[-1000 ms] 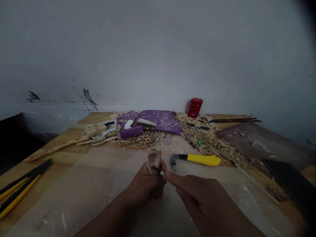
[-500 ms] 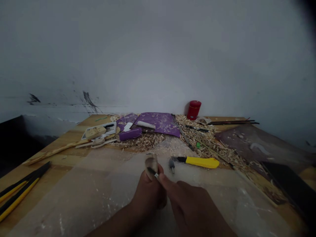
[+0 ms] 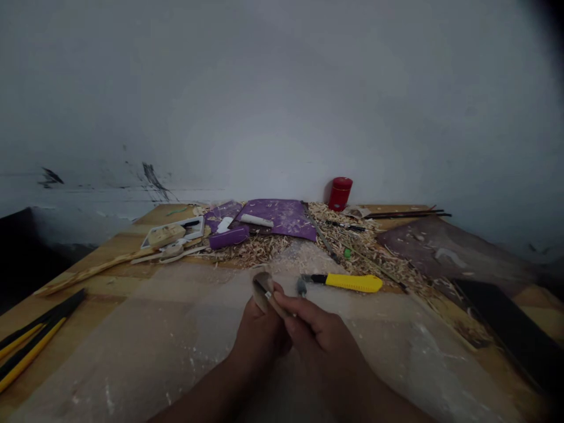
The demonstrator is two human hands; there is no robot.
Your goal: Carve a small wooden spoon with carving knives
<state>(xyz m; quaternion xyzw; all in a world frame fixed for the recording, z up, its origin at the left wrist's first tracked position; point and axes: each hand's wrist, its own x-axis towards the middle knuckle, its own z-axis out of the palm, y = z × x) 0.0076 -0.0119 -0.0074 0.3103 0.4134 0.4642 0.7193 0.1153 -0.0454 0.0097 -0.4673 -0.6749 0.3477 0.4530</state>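
My left hand [image 3: 259, 332] is closed round a small pale piece of wood [image 3: 261, 288] that sticks up above my fingers. My right hand [image 3: 315, 332] is closed on a thin dark carving tool [image 3: 265, 291] whose tip lies across the wood. Both hands are pressed together over the middle of the workbench [image 3: 145, 335]. A yellow utility knife [image 3: 350, 282] lies just beyond my right hand, beside a small dark bit [image 3: 301, 286].
Wood shavings [image 3: 259, 249] are heaped at the back around a purple sheet [image 3: 282, 215], a purple box [image 3: 228, 237] and a red can [image 3: 340, 194]. Black-and-yellow tools [image 3: 30, 341] lie at the left edge. A dark board [image 3: 445, 252] sits at the right.
My right hand has slid left and closer onto my left hand. The tool's tip has moved up the wood, and the wood has tilted leftward.
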